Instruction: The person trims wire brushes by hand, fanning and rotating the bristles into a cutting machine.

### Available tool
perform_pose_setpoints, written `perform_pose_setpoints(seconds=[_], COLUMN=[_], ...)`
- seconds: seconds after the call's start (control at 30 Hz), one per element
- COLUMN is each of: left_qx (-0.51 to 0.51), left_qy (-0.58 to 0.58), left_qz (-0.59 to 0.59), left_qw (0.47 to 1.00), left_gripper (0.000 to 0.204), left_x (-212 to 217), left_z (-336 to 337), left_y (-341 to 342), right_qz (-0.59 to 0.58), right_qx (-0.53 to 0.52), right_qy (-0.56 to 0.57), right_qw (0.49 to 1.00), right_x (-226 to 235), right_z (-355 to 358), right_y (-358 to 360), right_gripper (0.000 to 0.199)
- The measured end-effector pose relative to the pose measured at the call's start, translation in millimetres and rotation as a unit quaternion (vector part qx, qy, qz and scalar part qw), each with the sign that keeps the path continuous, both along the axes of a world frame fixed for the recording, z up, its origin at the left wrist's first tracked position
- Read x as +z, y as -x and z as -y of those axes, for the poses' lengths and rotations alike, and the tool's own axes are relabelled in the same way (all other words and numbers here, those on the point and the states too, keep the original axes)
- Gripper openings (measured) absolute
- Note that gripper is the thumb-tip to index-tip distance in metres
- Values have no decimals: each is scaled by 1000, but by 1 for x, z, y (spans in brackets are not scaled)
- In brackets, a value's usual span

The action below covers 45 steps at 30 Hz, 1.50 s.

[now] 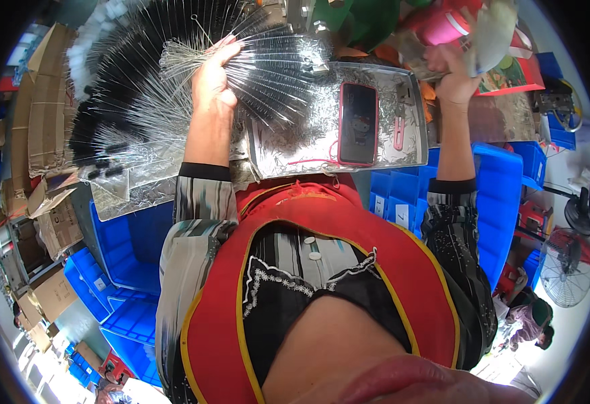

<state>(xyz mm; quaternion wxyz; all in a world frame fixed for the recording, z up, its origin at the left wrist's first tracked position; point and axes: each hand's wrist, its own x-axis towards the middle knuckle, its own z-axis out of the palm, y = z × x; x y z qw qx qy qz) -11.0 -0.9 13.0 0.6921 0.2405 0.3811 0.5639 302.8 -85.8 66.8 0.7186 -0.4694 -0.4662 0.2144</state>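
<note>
My left hand [213,79] is raised at the upper middle, fingers closed around a bundle of thin silver wire stems [180,57]. Around it a wide fan of black bristle brushes [126,81] lies spread over a shiny metal work surface [295,135]. My right hand [453,74] is up at the upper right, gripping a pink bottle [446,27] with a white band. A phone in a pink case [358,123] lies on the metal surface between my two hands. A small pink clip [398,133] lies right of the phone.
Blue plastic bins [123,269] stack at lower left, and more blue bins [503,195] stand at right. Cardboard boxes [42,108] pile along the left. A floor fan [567,269] stands at far right, with a person [527,320] crouched near it.
</note>
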Motion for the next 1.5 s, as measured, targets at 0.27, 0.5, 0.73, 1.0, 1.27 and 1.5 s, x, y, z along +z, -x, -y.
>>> perform_pose_setpoints(seconds=[0.27, 0.5, 0.73, 1.0, 1.27, 1.5], left_qx=[-73, -70, -66, -25, -28, -24], left_qy=[29, -44, -37, -27, -14, -7], left_qz=[3, 16, 22, -4, 15, 19], left_qw=[997, 997, 997, 999, 999, 1000], left_gripper=[24, 34, 35, 38, 39, 32], left_x=[0, -3, -6, -5, -2, -2], left_z=[0, -2, -5, -8, -8, -10], left_y=[1, 10, 9, 3, 3, 0], right_qz=[-31, -46, -10, -10, -31, -3], right_qx=[42, 61, 61, 27, 27, -39], right_qy=[49, 57, -26, 130, 179, 16], right_qw=[997, 995, 998, 991, 983, 999], right_x=[19, 19, 9, 67, 71, 30], right_z=[5, 4, 3, 6, 6, 5], right_y=[-6, -14, -6, 0, -4, 1], right_gripper=[13, 15, 14, 27, 28, 18])
